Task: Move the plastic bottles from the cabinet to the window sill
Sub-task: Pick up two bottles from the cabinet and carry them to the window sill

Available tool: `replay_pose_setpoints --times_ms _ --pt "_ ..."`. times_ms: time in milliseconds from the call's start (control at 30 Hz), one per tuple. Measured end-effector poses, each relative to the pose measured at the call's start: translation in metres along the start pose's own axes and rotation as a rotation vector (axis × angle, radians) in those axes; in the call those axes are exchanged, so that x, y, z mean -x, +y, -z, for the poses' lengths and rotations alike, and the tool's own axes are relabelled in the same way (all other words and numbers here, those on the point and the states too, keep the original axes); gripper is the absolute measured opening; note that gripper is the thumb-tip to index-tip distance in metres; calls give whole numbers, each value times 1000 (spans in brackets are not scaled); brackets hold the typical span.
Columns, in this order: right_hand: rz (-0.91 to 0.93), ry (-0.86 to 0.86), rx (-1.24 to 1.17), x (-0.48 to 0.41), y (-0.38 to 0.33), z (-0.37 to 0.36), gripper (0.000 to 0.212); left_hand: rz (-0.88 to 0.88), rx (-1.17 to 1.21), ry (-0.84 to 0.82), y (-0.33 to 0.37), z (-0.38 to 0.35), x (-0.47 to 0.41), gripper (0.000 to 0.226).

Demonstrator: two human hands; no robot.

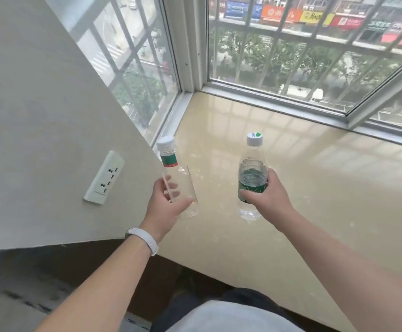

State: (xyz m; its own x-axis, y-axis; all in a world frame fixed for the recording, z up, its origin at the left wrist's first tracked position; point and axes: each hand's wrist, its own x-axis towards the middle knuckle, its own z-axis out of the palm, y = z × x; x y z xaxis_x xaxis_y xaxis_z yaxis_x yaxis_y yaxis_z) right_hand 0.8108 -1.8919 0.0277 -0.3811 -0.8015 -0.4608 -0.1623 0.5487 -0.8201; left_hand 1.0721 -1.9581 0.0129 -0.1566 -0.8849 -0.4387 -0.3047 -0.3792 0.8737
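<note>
Plastic bottles [251, 178] gripped in both hands [267, 195] above the sill's [315, 188] bare near-left corner.

No text can be read with certainty. Small grey lettering is printed on the white cap [255, 138] of the green-labelled bottle [252, 178], too small to make out. White marks show on the coloured shop signs [312, 17] across the street, blurred. Print on the clear bottle [176, 178] neck band is illegible.

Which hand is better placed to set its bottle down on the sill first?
Probably the right hand: its green-label bottle stands upright over open window sill. The left hand holds its clear bottle tilted, near the wall.
</note>
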Motion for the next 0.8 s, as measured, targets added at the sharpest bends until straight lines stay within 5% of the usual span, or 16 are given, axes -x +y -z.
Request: replay_pose_setpoints --times_ms 400,800 --pt "-151 273 21 -45 55 -30 60 -6 -164 -205 -40 -43 -121 71" --pt "-123 293 0 -95 109 -86 58 16 -312 -210 -112 -53 -171 59"
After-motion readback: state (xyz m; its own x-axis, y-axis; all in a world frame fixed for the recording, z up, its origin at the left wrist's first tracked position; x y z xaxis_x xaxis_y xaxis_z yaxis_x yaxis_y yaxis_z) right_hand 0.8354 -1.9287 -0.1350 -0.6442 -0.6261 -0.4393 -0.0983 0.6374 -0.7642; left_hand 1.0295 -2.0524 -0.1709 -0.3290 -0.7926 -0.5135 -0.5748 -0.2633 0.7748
